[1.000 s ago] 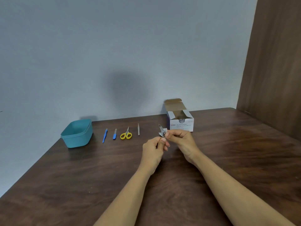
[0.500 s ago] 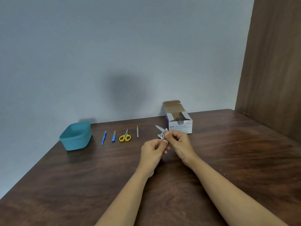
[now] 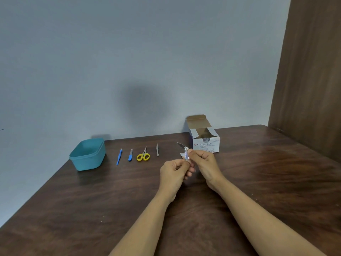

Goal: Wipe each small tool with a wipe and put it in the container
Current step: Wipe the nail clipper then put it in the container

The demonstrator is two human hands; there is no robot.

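One tool is being cleaned in the head view: a metal nail clipper (image 3: 185, 151), raised above the table (image 3: 258, 182) just in front of the open box of alcohol swabs (image 3: 206, 144), its lever swung out to the left. To do this step well, I judge the wipe (image 3: 182, 154) should be drawn along the whole body and under the lever, while the other hand turns the clipper so both faces are covered and grips low enough to leave the cutting end free. The left hand (image 3: 175, 169) has its fingers curled and pinches the clipper's lower end. The right hand (image 3: 204, 161), touching the left, is curled too, its thumb and fingertips pressing the white wipe against the clipper's upper part. Four others — a blue pusher (image 3: 119, 157), a blue file (image 3: 130, 154), yellow scissors (image 3: 143, 156) and tweezers (image 3: 157, 152) — lie in a row between the hands and the teal container (image 3: 88, 162), which sits well apart at the left.
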